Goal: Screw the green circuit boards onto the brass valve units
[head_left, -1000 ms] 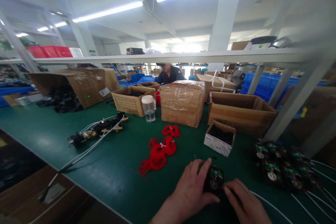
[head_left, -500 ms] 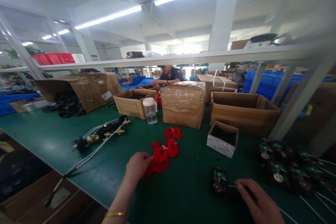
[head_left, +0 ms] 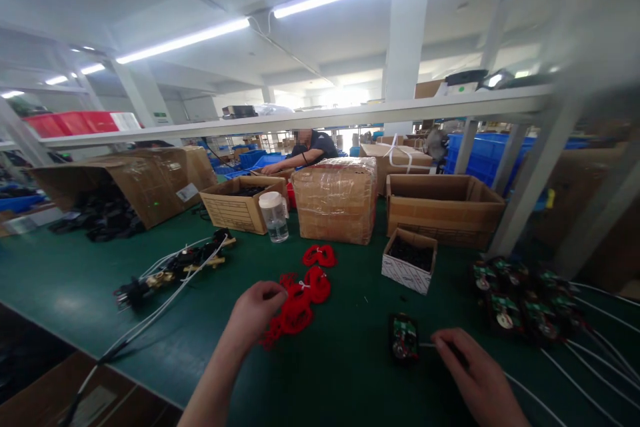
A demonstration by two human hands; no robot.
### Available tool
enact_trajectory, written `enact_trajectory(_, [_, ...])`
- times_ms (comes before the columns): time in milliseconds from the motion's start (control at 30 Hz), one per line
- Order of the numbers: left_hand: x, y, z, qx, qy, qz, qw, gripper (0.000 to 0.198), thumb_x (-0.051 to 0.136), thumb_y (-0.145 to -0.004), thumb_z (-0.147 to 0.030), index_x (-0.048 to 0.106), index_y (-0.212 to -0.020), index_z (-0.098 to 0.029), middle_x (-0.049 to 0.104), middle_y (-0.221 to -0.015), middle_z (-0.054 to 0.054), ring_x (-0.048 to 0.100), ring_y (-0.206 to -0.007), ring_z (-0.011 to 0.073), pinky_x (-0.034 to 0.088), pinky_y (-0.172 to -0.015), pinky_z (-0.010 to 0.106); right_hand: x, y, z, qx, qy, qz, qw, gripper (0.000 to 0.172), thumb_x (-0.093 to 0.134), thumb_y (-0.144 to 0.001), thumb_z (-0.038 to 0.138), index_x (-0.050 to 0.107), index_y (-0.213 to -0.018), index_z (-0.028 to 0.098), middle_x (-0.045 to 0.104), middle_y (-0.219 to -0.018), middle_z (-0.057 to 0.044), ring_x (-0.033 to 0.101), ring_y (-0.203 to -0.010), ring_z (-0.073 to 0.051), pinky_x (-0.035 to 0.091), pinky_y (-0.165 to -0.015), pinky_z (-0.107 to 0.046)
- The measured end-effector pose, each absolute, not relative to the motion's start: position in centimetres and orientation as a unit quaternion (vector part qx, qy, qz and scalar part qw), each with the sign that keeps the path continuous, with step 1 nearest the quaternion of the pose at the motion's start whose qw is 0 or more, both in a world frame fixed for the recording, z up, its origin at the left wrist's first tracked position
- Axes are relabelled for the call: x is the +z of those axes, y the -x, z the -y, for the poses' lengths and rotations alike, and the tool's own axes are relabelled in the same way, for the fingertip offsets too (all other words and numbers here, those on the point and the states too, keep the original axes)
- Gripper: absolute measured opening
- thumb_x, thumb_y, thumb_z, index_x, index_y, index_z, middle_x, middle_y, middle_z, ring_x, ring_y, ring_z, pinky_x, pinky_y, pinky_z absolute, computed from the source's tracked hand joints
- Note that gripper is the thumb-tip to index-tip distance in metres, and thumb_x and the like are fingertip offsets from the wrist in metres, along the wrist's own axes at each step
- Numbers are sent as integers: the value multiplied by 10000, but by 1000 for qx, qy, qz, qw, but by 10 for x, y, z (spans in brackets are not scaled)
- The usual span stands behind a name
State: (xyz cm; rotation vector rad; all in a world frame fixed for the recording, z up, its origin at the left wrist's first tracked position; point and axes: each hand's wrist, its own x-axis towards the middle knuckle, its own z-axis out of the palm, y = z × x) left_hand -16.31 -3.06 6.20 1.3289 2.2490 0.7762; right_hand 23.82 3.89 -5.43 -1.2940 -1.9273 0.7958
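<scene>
Snagging and strain are the likely troubles.
The left hand (head_left: 253, 312) has curled fingertips by the red wire coils (head_left: 299, 317); whether they hold a strand, I cannot tell. A careless pull could tangle the loops. The right hand (head_left: 474, 367) pinches the white cable (head_left: 426, 345) beside the circuit-board unit (head_left: 404, 338), which lies on the bench (head_left: 345, 380); tugging could drag it.

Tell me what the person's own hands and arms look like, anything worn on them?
The left hand and its forearm are bare: no glove, sleeve or jewellery shows. The right hand is ungloved too.
</scene>
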Motion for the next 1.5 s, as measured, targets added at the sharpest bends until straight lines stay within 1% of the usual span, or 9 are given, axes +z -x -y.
enact_trajectory(167, [102,141,34,351,-501,-743,271,395,594,-769,-493,738,-923,-159,759,-901,50,667,-904,248,472,-796,306,-46,-233,-35,301,485,741,353,282,477,-972,456,650,-972,233,657,-939,-57,641,-860,-228,518,-769,-337])
enact_trajectory(267, [121,125,35,358,-507,-714,325,388,626,-751,-505,730,-896,-161,748,-871,41,657,-882,242,464,-784,304,-28,-229,-31,291,476,744,368,264,457,-985,419,634,-956,225,636,-927,-62,627,-844,-222,504,-758,-339])
enact_trajectory(400, [136,99,33,327,-532,-681,382,407,644,-746,-522,719,-906,-156,714,-831,35,635,-800,212,460,-741,299,18,-214,-18,306,439,763,361,197,473,-971,305,652,-994,227,623,-931,-50,607,-814,-200,479,-711,-316])
enact_trajectory(500, [137,77,27,283,-576,-666,380,368,640,-748,-500,714,-872,-162,687,-796,20,607,-763,196,446,-719,299,54,-197,-9,362,391,759,375,134,553,-922,226,678,-971,225,614,-911,-25,603,-825,-179,468,-727,-290])
enact_trajectory(667, [133,43,18,216,-659,-623,362,277,625,-764,-428,715,-833,-175,657,-797,0,593,-781,188,423,-708,285,85,-174,-6,428,331,753,373,187,657,-830,134,704,-984,229,590,-887,12,593,-767,-137,456,-663,-238])
enact_trajectory(900, [129,17,12,179,-689,-597,370,245,620,-747,-367,735,-842,-173,658,-834,6,606,-818,195,441,-732,291,84,-179,-7,386,361,772,353,131,717,-784,71,691,-768,199,570,-800,36,559,-710,-112,405,-608,-215])
enact_trajectory(1133, [113,11,5,193,-681,-576,409,243,615,-769,-360,739,-873,-178,682,-875,14,615,-848,193,454,-768,291,75,-188,-6,401,384,756,347,147,713,-787,54,703,-794,201,583,-830,28,581,-726,-115,420,-611,-208])
enact_trajectory(1333, [107,9,5,203,-665,-577,430,244,638,-758,-365,737,-873,-174,685,-830,3,601,-819,188,441,-747,283,68,-189,-9,368,378,770,359,133,704,-780,67,697,-762,199,590,-807,23,577,-730,-120,409,-622,-215])
enact_trajectory(1500, [96,8,9,261,-645,-555,456,302,564,-847,-446,717,-844,-186,689,-869,13,616,-870,194,450,-813,296,60,-189,-13,407,426,712,381,63,683,-749,141,667,-705,184,609,-728,16,560,-675,-138,395,-598,-237])
